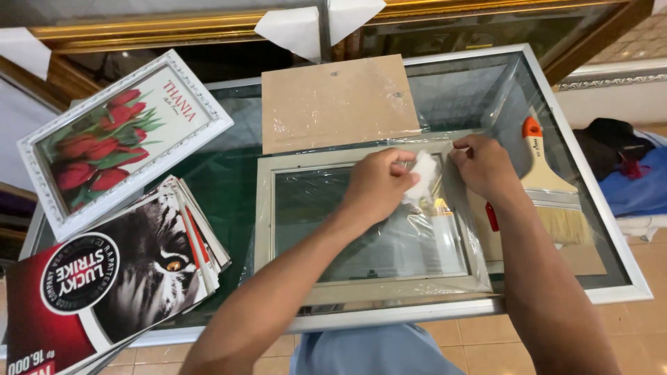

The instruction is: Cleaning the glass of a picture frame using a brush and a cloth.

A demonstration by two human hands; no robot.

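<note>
Left hand (379, 186) has its grip clenched on a crumpled white cloth wad (422, 175), rubbing the pale grey picture frame's glass (368, 222) on the glass-topped bench (611, 278) — right hand (484, 165) pinches the clear plastic wrap (464, 229). Press too hard and that pane might crack — or the frame slides.

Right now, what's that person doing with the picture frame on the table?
A person is bent over a pale picture frame wrapped in clear plastic, lying on a glass table. The left hand presses a white cloth on the frame's glass, and the right hand holds the frame's top right corner. A paintbrush, a brown backing board, a framed tulip picture and posters lie around.
</note>
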